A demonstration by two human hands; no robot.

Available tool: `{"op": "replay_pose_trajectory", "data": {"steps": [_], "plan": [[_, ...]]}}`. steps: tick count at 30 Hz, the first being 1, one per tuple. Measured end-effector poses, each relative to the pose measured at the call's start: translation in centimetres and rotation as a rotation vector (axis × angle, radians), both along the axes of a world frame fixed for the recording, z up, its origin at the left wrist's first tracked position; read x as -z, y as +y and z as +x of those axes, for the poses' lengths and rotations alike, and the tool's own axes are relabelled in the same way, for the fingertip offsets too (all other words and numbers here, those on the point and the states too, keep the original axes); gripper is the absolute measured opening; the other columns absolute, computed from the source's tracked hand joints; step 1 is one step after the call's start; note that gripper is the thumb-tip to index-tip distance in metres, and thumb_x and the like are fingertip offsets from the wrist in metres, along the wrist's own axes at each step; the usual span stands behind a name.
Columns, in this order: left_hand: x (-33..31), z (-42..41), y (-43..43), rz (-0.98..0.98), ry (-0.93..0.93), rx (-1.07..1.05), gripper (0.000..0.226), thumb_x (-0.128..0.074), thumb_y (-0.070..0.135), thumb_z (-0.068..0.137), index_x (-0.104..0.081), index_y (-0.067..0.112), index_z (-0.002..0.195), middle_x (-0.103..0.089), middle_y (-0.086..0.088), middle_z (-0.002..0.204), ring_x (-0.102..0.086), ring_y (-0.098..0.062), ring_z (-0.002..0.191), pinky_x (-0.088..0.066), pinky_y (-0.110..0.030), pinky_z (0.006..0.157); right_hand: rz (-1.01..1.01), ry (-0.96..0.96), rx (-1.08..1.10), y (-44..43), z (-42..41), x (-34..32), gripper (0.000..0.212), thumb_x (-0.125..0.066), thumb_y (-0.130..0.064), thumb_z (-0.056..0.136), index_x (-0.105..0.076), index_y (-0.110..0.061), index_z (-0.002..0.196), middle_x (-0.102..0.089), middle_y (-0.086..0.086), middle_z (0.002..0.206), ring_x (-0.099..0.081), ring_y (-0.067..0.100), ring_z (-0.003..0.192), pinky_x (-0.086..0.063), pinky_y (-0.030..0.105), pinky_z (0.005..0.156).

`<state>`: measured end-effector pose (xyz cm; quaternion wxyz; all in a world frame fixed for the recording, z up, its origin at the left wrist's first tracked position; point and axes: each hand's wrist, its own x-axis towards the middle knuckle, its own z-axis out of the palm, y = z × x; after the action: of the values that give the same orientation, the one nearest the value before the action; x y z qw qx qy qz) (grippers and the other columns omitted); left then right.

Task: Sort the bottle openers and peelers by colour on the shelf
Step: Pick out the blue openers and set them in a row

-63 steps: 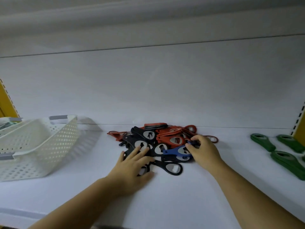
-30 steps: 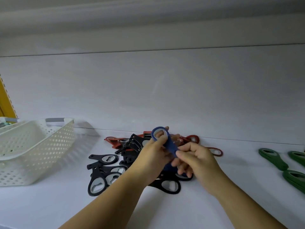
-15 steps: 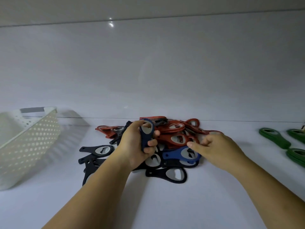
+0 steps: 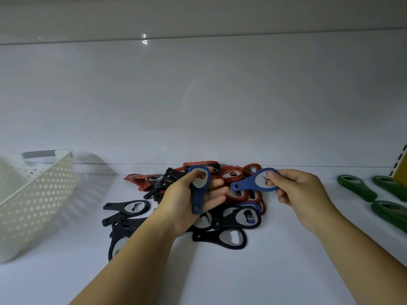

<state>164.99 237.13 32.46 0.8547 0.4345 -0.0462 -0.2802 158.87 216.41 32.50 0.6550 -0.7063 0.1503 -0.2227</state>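
The right hand (image 4: 301, 190) has lifted the second blue bottle opener (image 4: 251, 183) off the heap where it lay half a second ago. It now pinches that opener by its ring end, thumb and fingers closed on it, with the handle pointing left. The left hand (image 4: 185, 205) still grips the first blue bottle opener (image 4: 199, 194), thumb on the ring, fingers curled behind, handle hanging down across the palm. Both openers are held just above the heap, near each other but not touching.

Below them the mixed heap (image 4: 233, 176) of red and black openers sits at the back of the shelf (image 4: 275, 271), close to the rear wall. Both hands cover its middle, so much of it is hidden. One black opener (image 4: 211, 236) lies flat at the front of the heap, and a sliver of another blue piece (image 4: 248, 205) shows under the black ones behind it. A few loose black openers (image 4: 116, 205) lie to the left, partly behind the left forearm. Further left a white perforated basket (image 4: 44, 194) stands on the shelf. Well apart on the right lie the green openers (image 4: 356, 190), beside a yellow upright (image 4: 402, 172).
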Motion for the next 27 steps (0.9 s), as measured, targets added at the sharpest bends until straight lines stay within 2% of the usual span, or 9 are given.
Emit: {"op": "replay_pose_trajectory", "data": {"steps": [3, 6, 10, 12, 13, 16, 20, 24, 27], "plan": [[0.0, -0.6, -0.3, 0.213, -0.020, 0.155, 0.039, -0.039, 0.036, 0.100, -0.057, 0.004, 0.114, -0.071, -0.022, 0.099, -0.071, -0.036, 0.082, -0.061, -0.038, 0.063, 0.086, -0.036, -0.156, 1.2, -0.3, -0.2, 0.013, -0.062, -0.007, 0.088, -0.070, -0.009, 0.078, -0.062, -0.004, 0.058, -0.040, 0.007, 0.046, -0.036, 0.016, 0.043], [0.1, -1.2, -0.4, 0.336, -0.136, 0.399, 0.055, -0.044, 0.048, 0.089, -0.058, 0.004, 0.120, -0.070, -0.021, 0.104, -0.072, -0.031, 0.074, -0.058, -0.033, 0.055, -0.017, -0.004, -0.271, 2.5, -0.5, 0.3, 0.010, -0.065, -0.004, 0.085, -0.073, -0.009, 0.086, -0.064, -0.001, 0.057, -0.043, 0.009, 0.045, -0.037, 0.017, 0.041], [0.4, -1.3, -0.1, 0.374, -0.272, 0.456, 0.026, -0.056, 0.022, 0.091, -0.061, 0.009, 0.113, -0.070, -0.017, 0.093, -0.061, -0.016, 0.051, -0.047, -0.020, 0.041, -0.007, 0.009, -0.378, 3.2, -0.7, 0.5, 0.013, -0.064, -0.006, 0.086, -0.073, -0.014, 0.090, -0.068, 0.002, 0.067, -0.059, 0.007, 0.056, -0.048, 0.017, 0.051], [0.5, -1.4, -0.2, 0.362, -0.224, 0.403, 0.020, -0.051, 0.011, 0.094, -0.057, 0.010, 0.113, -0.066, -0.015, 0.082, -0.053, -0.015, 0.047, -0.040, -0.017, 0.037, -0.016, 0.006, -0.309, 2.7, -0.6, 0.3, 0.013, -0.062, -0.007, 0.088, -0.072, -0.015, 0.091, -0.068, 0.004, 0.072, -0.061, 0.005, 0.057, -0.049, 0.018, 0.052], [0.5, -1.4, -0.4, 0.334, -0.189, 0.372, 0.021, -0.047, 0.009, 0.095, -0.055, 0.009, 0.114, -0.065, -0.014, 0.079, -0.052, -0.016, 0.047, -0.041, -0.018, 0.037, -0.135, 0.024, -0.226, 2.1, -0.4, 0.3, 0.012, -0.064, -0.009, 0.088, -0.072, -0.017, 0.088, -0.067, -0.001, 0.070, -0.060, 0.003, 0.055, -0.048, 0.018, 0.051], [0.4, -1.7, -1.1, 0.206, -0.084, 0.266, 0.026, -0.040, 0.011, 0.097, -0.052, -0.001, 0.117, -0.069, -0.018, 0.081, -0.067, -0.025, 0.060, -0.055, -0.028, 0.047, -0.595, 0.160, -0.031, 0.5, -0.2, 0.6, 0.015, -0.070, -0.020, 0.082, -0.070, -0.027, 0.070, -0.066, -0.012, 0.066, -0.060, -0.001, 0.060, -0.043, 0.018, 0.057], [0.2, -2.2, -2.1, 0.044, -0.003, 0.205, 0.033, -0.039, 0.009, 0.097, -0.050, -0.005, 0.125, -0.068, -0.027, 0.107, -0.068, -0.036, 0.097, -0.058, -0.042, 0.082, -0.671, 0.358, -0.142, 0.2, -0.1, 1.4, 0.012, -0.072, -0.031, 0.078, -0.070, -0.023, 0.069, -0.069, -0.005, 0.072, -0.064, 0.013, 0.073, -0.046, 0.027, 0.065], [0.7, -2.6, -2.0, 0.383, -0.338, 0.209, 0.026, -0.045, 0.006, 0.097, -0.059, 0.009, 0.118, -0.072, -0.013, 0.104, -0.068, -0.024, 0.103, -0.053, -0.034, 0.092, -0.622, 0.381, -0.230, 0.7, 0.1, 1.6, 0.014, -0.075, -0.027, 0.078, -0.070, -0.015, 0.083, -0.068, 0.000, 0.080, -0.063, 0.017, 0.080, -0.046, 0.028, 0.070], [0.5, -2.2, -1.3, 0.512, -0.463, 0.183, 0.024, -0.043, 0.006, 0.098, -0.060, 0.011, 0.115, -0.072, -0.013, 0.105, -0.068, -0.024, 0.101, -0.052, -0.038, 0.095, -0.569, 0.393, -0.247, 0.8, 0.1, 1.8, 0.011, -0.075, -0.024, 0.080, -0.069, -0.016, 0.082, -0.068, 0.001, 0.084, -0.063, 0.018, 0.085, -0.047, 0.028, 0.074]]}}
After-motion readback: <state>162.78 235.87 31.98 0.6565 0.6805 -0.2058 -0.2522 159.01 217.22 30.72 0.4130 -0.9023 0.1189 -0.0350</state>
